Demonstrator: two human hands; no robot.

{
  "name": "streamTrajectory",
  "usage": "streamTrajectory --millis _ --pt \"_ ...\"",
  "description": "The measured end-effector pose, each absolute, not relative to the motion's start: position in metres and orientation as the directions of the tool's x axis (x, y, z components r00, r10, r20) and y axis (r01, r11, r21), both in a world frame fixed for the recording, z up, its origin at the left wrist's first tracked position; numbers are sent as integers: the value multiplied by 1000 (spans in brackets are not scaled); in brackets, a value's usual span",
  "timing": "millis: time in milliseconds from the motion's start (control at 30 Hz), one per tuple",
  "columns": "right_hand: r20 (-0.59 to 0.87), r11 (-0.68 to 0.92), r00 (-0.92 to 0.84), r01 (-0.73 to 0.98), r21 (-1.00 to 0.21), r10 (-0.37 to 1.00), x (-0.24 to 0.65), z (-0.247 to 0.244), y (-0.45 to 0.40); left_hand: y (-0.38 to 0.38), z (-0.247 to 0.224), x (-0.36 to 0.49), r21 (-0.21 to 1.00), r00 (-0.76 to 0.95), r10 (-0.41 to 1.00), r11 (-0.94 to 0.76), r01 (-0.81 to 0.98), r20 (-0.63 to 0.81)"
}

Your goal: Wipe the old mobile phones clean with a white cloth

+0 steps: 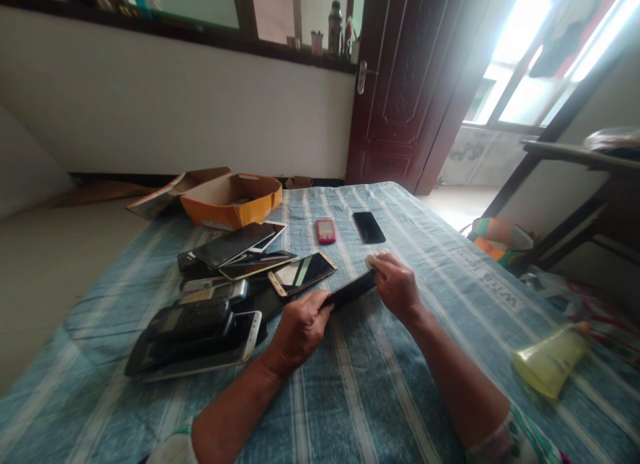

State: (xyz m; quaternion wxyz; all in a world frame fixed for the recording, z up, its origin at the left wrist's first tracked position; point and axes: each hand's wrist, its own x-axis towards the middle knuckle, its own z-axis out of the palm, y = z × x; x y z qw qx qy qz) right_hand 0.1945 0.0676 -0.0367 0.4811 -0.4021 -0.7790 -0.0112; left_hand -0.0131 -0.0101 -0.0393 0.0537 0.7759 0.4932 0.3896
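Note:
A black phone [351,289] is held tilted above the striped cloth. My left hand [303,324] is closed round its near left end. At the other end, my right hand [395,282] pinches a small white wad [371,259], perhaps tissue or cloth, against the phone's edge. Just beyond my left hand lies a gold-framed phone [303,273]. Farther out are a small pink phone [327,231] and a black phone lying flat [369,227]. To the left, several phones are heaped, among them a thick black phone [190,319] on top of a larger white-edged device [253,336].
An orange cardboard box [233,214] stands with its lid open at the far left of the table. Its blue striped tablecloth [350,397] spreads under everything. A yellow translucent plastic piece [550,363] lies at the right edge. Behind are a brown door [395,97] and a wall.

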Motion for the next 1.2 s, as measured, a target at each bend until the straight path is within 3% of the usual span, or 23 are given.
streamTrajectory --millis 433,633,767,900,967,1200 --pt "777 795 -394 567 -214 490 142 -31 20 -9 -37 -13 468 220 795 -528 709 565" --pt "772 757 -351 606 -245 531 162 -34 42 -6 -36 -15 464 209 780 -539 703 590" --pt "763 678 -216 641 -359 609 183 -38 63 -6 -37 -16 470 190 784 -526 709 591" --pt "604 515 68 452 -729 794 193 -39 76 -5 -37 -16 480 172 790 -513 711 589" --pt "497 426 154 341 -838 854 195 -40 80 -5 -36 -16 489 170 793 -511 707 584" --pt "201 197 203 42 -979 958 193 -40 83 -3 -21 -17 530 172 867 -430 731 467"
